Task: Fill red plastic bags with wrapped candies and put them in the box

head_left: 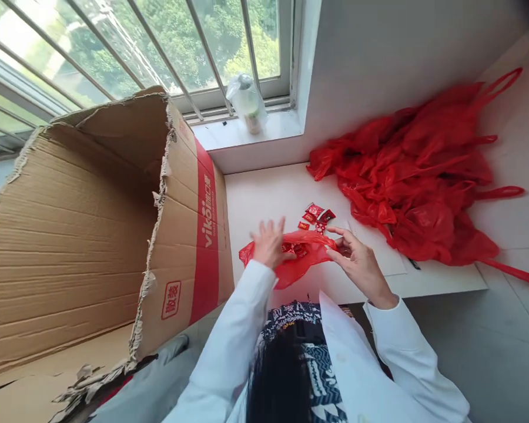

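A red plastic bag (296, 273) lies on the white table in front of me, its mouth facing up. Small red wrapped packets (294, 249) show inside it. My left hand (268, 244) is over the bag's left side with fingers spread, slightly blurred. At the bag's right edge, the thumb and fingers of my right hand (357, 261) grip the thin plastic. Just beyond the bag, several small red and dark-red packets (315, 216) lie loose on the table.
A large torn-edged cardboard box (176, 235) stands open at left. A big heap of red plastic bags (418, 176) covers the table's right side. A plastic-wrapped cup (249, 106) stands on the sill by the barred window. A small dark object (414, 264) lies near the table's front edge.
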The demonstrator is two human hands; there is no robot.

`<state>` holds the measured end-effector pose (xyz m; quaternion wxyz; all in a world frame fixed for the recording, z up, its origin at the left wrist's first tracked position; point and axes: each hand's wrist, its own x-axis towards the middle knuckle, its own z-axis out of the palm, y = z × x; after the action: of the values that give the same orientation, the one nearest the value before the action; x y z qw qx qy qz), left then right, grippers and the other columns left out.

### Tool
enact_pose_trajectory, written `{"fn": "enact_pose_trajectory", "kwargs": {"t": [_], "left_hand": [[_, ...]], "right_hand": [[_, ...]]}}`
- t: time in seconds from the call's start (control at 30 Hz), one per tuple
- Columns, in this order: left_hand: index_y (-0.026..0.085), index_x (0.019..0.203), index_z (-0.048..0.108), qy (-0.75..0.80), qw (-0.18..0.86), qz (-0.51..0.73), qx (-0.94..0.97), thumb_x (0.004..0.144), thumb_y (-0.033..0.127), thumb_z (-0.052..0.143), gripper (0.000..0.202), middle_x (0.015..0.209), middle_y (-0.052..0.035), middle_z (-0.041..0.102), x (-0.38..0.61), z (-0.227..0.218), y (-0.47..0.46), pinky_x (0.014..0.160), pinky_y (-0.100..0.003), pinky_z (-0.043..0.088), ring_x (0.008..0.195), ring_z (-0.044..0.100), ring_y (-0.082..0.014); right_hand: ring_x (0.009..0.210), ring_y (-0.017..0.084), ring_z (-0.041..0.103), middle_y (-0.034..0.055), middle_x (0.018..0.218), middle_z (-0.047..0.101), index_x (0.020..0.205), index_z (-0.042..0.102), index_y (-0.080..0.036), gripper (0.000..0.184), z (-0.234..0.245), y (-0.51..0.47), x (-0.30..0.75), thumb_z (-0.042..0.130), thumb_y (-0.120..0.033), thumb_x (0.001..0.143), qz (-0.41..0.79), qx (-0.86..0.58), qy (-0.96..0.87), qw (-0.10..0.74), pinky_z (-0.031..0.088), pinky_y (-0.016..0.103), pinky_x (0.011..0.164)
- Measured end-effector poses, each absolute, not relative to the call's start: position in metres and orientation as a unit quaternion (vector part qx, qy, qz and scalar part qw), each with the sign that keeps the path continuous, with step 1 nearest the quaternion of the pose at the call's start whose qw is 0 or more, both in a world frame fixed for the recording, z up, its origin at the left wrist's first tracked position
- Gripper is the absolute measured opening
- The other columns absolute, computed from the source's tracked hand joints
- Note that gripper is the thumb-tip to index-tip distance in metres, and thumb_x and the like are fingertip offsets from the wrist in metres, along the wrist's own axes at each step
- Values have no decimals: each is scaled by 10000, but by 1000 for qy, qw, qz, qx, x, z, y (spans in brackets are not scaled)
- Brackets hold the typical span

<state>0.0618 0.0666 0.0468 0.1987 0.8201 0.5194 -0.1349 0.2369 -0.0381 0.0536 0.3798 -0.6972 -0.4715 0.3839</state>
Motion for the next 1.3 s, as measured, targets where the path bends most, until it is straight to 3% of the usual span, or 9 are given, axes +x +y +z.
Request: {"fn": "enact_pose_trajectory", "kwargs": {"t": [0.1,0.3,0.5,0.7,0.87,0.97,1.07,1.17,1.3], "left_hand": [[218,1428,162,614,186,-100,760,691,515,673,944,1412,-201,344,-4,28,50,956,-674,273,1340,185,-419],[165,1312,391,657,343,76,668,667,441,701,767,1229,-145,564,-37,2,27,899,-376,445,1071,562,-271],[179,769,625,654,414,161,612,661,413,655,260,624,20,606,-30,-8,11,616,-244,415,616,544,-146],[175,823,570,693,385,283,540,714,385,608,240,776,-9,612,-46,11,-8,648,-227,446,707,571,-132],[206,986,501,741,268,369,493,728,401,624,346,820,-3,567,-45,34,-55,671,-240,471,716,561,-127],[200,839,572,710,402,167,553,715,492,617,320,688,-1,582,-53,22,-82,645,-276,466,647,570,-158],[157,1102,574,660,533,18,529,657,565,645,609,1015,-133,633,-58,-10,-91,832,-377,460,964,594,-276],[143,1424,187,633,548,97,538,660,571,653,992,1437,-197,301,-48,-44,-77,1063,-410,293,1319,320,-296],[130,1439,-14,601,524,234,557,482,522,803,1318,1519,-189,-26,-24,-64,-34,1142,-437,97,1403,-11,-300]], "right_hand": [[772,140,565,20,850,608,1182,526,-209,420,42,-46,236,566,-350,788,448,-660,-398,453,464,281,741],[851,148,573,20,905,615,1164,520,-231,425,39,-39,236,612,-309,757,496,-605,-365,504,475,321,802],[900,146,571,29,985,612,1094,574,-229,346,49,-32,229,607,-264,752,490,-595,-388,506,486,309,805],[882,159,589,39,954,627,1059,614,-221,317,41,-48,230,615,-299,752,429,-655,-382,491,505,329,806],[886,163,606,44,981,642,1066,613,-227,323,36,-56,230,612,-330,760,410,-675,-385,477,502,353,842],[883,168,614,46,981,650,1065,612,-225,326,35,-58,226,612,-340,760,406,-679,-392,470,507,357,836],[893,175,623,48,1007,653,1060,615,-228,313,35,-60,222,607,-334,766,405,-679,-420,445,501,360,850],[899,180,629,50,1025,656,1055,616,-229,302,37,-61,222,600,-331,771,409,-671,-457,417,499,359,851],[892,182,633,51,1043,655,1050,614,-231,283,44,-62,224,576,-329,787,403,-667,-488,392,503,351,829]]}}
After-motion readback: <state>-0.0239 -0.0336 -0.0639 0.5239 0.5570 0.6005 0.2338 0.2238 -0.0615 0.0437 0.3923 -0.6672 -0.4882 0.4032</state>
